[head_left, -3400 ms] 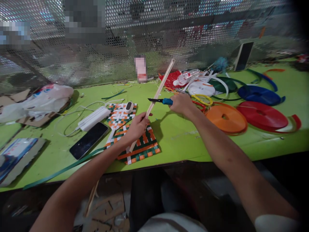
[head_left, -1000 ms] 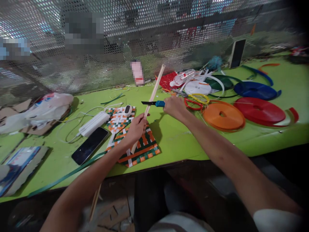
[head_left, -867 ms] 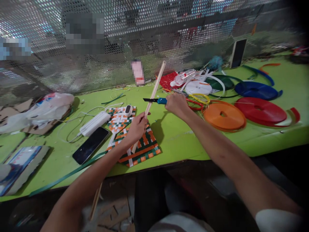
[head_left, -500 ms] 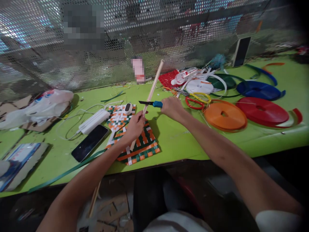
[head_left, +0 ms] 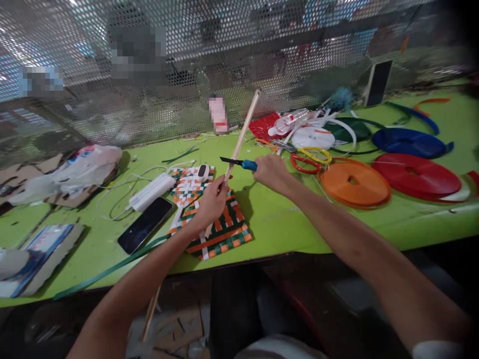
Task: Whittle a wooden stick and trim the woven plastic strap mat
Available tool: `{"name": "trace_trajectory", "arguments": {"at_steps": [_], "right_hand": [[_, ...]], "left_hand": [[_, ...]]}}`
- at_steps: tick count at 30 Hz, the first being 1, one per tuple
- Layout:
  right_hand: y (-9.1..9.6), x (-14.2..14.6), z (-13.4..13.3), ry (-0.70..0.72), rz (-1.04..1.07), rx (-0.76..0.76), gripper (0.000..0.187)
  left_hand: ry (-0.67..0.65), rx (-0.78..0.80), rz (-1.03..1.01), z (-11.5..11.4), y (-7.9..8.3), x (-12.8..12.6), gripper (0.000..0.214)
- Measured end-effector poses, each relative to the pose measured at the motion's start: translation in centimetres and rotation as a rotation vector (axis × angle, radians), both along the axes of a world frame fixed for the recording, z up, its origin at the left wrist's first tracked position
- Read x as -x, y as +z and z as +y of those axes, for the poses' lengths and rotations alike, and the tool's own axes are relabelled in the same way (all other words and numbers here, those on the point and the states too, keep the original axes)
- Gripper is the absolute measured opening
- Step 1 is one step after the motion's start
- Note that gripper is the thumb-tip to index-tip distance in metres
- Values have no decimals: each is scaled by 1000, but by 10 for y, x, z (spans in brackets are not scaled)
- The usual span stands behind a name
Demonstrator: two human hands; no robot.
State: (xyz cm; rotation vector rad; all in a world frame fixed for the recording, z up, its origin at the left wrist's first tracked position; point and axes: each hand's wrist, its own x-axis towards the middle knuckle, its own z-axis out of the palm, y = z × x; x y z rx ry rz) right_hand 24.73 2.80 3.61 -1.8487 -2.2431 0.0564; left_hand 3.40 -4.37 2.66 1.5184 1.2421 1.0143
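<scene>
A person works at a lime-green table (head_left: 284, 224), the left hand (head_left: 212, 204) clamped around a pale wooden stick (head_left: 242, 134) and the right hand (head_left: 272, 172) closed on the blue handle of a cutter knife (head_left: 249, 164). The two hands are apart, near each other; the stick slants between them over the tabletop, its upper end leaning toward a perforated metal screen (head_left: 168, 94). The dark blade crosses the stick just above the left hand, though from where I stand I cannot tell whether it bites into the wood. Beneath the left hand and forearm lies a woven piece (head_left: 237, 227) in orange, green and white, with a small white device (head_left: 203, 172) at its far end. A black-screened phone (head_left: 145, 227) and a white block (head_left: 151, 192) with a cable rest to the left. Beyond the right forearm, scissors (head_left: 318, 154) with yellow and red handles lie near flat coils in orange (head_left: 354, 182), red (head_left: 419, 174) and blue (head_left: 411, 142).
</scene>
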Motion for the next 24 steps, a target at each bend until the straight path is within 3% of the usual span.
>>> {"name": "trace_trajectory", "arguments": {"at_steps": [5,10,24], "right_hand": [[-2,-1,2,6,10,-8,25],[-2,-2,3,-17,8,-8,26],[-10,0,5,-8,10,22,26]], "left_hand": [[-1,-148,177,2,0,3,29],[5,-197,266,2,1,3,24],[-13,-213,252,6,-9,5,21]]}}
